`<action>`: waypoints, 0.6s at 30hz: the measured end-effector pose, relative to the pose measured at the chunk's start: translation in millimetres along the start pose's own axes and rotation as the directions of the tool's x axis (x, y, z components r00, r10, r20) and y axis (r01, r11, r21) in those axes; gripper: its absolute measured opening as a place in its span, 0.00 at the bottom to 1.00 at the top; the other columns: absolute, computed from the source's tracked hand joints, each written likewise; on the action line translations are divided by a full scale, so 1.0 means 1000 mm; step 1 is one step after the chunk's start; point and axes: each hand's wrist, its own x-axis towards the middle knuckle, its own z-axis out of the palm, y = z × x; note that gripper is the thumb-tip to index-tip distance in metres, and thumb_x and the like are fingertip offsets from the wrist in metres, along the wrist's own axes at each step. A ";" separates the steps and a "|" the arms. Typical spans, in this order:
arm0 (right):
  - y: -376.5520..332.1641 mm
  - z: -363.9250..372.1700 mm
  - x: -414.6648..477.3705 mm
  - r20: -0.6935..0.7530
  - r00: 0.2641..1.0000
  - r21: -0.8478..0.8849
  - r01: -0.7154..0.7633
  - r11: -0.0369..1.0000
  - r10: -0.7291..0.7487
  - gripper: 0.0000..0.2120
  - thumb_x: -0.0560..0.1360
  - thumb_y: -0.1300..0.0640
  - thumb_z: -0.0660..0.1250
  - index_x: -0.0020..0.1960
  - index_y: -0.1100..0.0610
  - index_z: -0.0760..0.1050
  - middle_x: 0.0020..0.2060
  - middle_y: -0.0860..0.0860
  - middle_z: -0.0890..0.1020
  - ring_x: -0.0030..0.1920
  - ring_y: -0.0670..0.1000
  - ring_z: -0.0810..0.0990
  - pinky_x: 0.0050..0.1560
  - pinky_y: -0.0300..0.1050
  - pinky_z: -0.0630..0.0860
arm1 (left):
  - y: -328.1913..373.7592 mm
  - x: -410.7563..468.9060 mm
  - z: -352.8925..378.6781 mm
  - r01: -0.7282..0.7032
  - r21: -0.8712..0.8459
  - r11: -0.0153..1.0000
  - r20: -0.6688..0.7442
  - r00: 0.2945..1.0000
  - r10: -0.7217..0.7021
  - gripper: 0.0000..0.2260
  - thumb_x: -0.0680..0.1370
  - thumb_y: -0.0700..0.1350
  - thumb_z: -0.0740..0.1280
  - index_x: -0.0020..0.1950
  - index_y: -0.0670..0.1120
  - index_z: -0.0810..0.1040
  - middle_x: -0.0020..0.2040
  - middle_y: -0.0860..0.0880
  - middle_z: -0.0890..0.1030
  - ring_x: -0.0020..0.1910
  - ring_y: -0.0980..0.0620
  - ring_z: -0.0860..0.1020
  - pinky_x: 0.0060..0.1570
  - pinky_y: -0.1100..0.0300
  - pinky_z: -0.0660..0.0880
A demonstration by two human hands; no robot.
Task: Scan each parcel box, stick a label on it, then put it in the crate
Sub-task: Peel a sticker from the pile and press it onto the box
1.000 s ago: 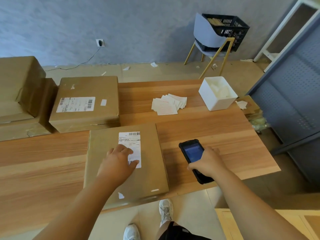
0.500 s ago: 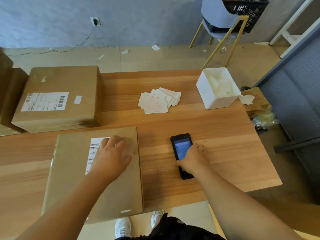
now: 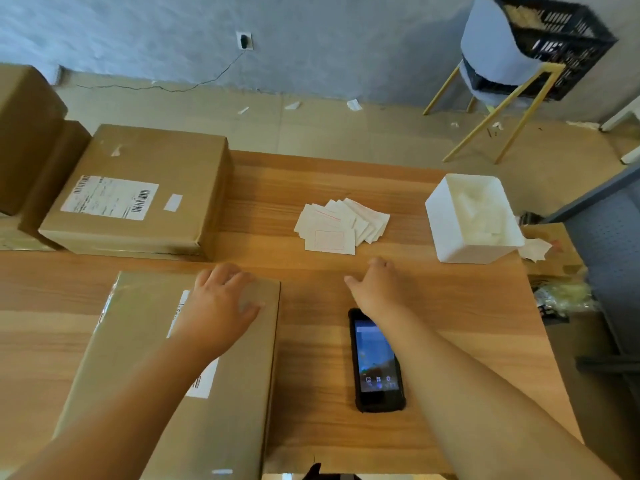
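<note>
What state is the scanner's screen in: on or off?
On: the scanner lying flat on the table shows a lit bluish screen with icons.

The near brown parcel box [image 3: 242, 393] lies flat on the wooden table [image 3: 450, 341], its white shipping slip facing up. Just to its right the black scanner [image 3: 375, 362] lies face up, screen lit. Farther back, white labels [image 3: 341, 225] lie fanned out. The black crate [image 3: 554, 36] sits on a chair [image 3: 491, 46] beyond.

Wooden table [image 3: 450, 341], parcel boxes [image 3: 138, 188] at left, loose labels [image 3: 341, 225] upper centre, white bin [image 3: 471, 220] upper right, handheld scanner [image 3: 375, 362] lower centre.
</note>
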 end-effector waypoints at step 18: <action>-0.031 0.013 0.068 -0.018 0.988 0.334 -0.136 0.933 0.151 0.13 0.77 0.60 0.66 0.61 0.60 0.71 0.54 0.57 0.80 0.52 0.58 0.80 0.40 0.46 0.74 | 0.003 -0.003 0.011 0.059 0.032 0.998 -0.040 0.998 -0.058 0.19 0.71 0.53 0.71 0.59 0.45 0.78 0.55 0.45 0.76 0.56 0.41 0.73 0.54 0.46 0.72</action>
